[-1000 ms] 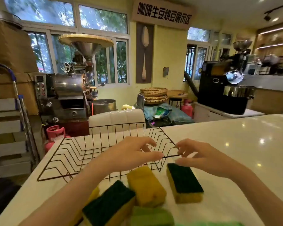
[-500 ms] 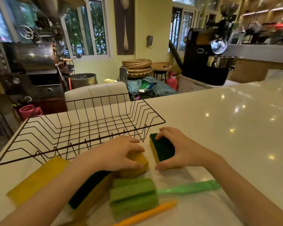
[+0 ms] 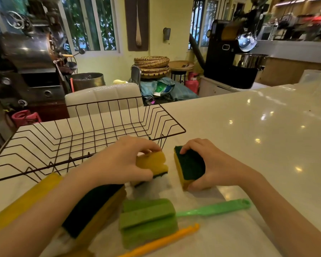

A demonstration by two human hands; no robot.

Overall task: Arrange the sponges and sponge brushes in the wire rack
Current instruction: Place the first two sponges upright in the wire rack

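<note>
An empty black wire rack stands on the white counter, left of centre. Just in front of it, my left hand grips a yellow sponge with its green pad facing down, tilted up off the counter. My right hand grips a second yellow sponge, green pad up, also tilted. Under my left forearm lies a third green-topped sponge. A green sponge brush with a green handle lies nearest me, beside an orange handle.
A flat yellow sponge lies at the left front of the rack. The glossy white counter stretches to the right. A white padded chair back stands behind the rack. Coffee roasting machines and baskets fill the room beyond.
Both hands came down from the rack's front rim onto the two sponges and closed on them. The sponges now tilt up off the counter. The view dropped towards the counter.
</note>
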